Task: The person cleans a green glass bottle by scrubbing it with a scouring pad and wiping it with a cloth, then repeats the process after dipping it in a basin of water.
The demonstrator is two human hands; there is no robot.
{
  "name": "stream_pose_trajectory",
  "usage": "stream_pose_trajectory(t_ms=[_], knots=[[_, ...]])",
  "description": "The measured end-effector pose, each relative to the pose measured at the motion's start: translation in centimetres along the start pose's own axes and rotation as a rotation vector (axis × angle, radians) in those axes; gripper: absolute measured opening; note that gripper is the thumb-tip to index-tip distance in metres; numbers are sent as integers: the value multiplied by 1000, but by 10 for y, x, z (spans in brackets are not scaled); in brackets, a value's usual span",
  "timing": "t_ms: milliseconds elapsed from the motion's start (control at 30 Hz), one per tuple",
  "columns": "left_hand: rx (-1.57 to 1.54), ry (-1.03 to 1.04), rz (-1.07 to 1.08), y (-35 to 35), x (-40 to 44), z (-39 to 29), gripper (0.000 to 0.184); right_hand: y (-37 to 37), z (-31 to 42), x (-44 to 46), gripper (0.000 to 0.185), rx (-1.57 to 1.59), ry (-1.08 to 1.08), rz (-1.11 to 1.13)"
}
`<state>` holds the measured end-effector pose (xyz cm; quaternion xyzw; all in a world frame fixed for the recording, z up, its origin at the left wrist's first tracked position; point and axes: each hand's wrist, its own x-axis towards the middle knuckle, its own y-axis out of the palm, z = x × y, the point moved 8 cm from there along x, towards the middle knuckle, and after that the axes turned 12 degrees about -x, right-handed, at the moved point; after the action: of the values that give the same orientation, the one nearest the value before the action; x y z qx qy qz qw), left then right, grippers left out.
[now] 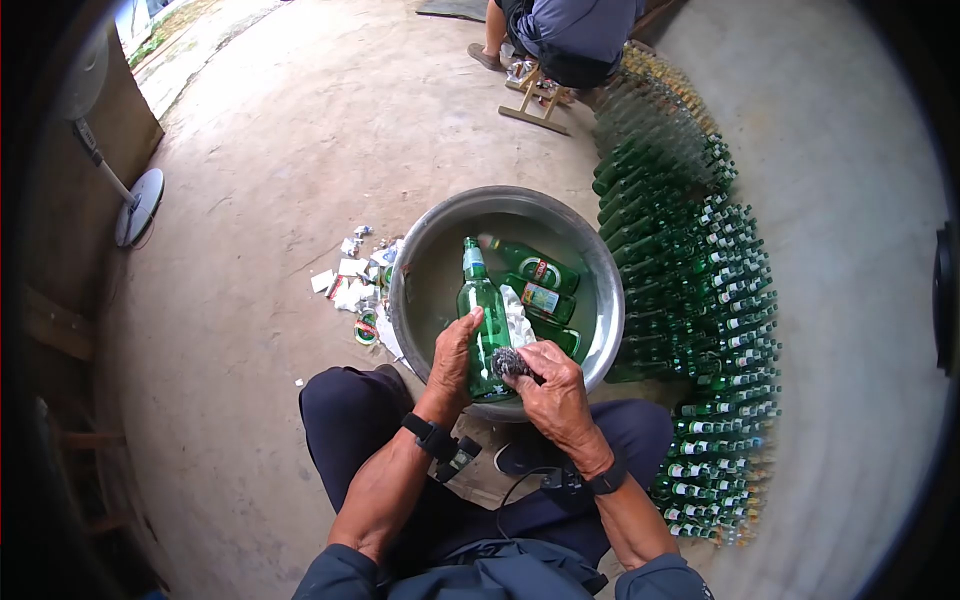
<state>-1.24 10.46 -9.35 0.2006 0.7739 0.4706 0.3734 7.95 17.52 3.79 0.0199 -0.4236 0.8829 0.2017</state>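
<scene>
My left hand (453, 358) is wrapped round a green glass bottle (481, 305), which it holds tilted over the near side of a metal basin (412, 212). The bottle's neck points away from me and carries a light blue label. In my right hand (553, 390) is a dark steel wool scrubber (508, 363), pressed against the lower side of the bottle. Other green bottles (540, 266) with labels lie in the water in the basin. A whitish crumpled label (517, 318) shows beside the held bottle.
Torn labels (352, 290) lie on the floor left of the basin. Stacked green bottles (700, 300) line the wall at right. Another person (575, 40) sits on a wooden stool (535, 110) at the top. A fan (138, 205) stands at left.
</scene>
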Motion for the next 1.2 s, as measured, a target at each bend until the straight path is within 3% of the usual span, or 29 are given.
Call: stream_pose_trajectory(t_ms=[167,300,633,700,833,1033,1100,1200], knots=[[27,-3,13,-10,8,8,32,5,-16,10,29,32,24,21],[35,-15,23,-9,3,8,28,11,-22,35,26,-51,9,-102],[-58,-68,35,3,-3,8,38,0,-8,3,29,59,20,42],[-14,-50,37,-1,1,7,37,8,-24,15,30,172,58,2],[-18,-35,-28,-8,2,10,32,9,-19,42,30,-57,-32,-109],[-88,-17,15,-10,4,0,23,-1,2,4,31,91,-26,-11],[-96,7,13,-5,3,-1,35,-6,6,-6,32,110,-12,20],[-61,-67,29,5,-4,7,37,0,-13,-2,30,102,55,-13]])
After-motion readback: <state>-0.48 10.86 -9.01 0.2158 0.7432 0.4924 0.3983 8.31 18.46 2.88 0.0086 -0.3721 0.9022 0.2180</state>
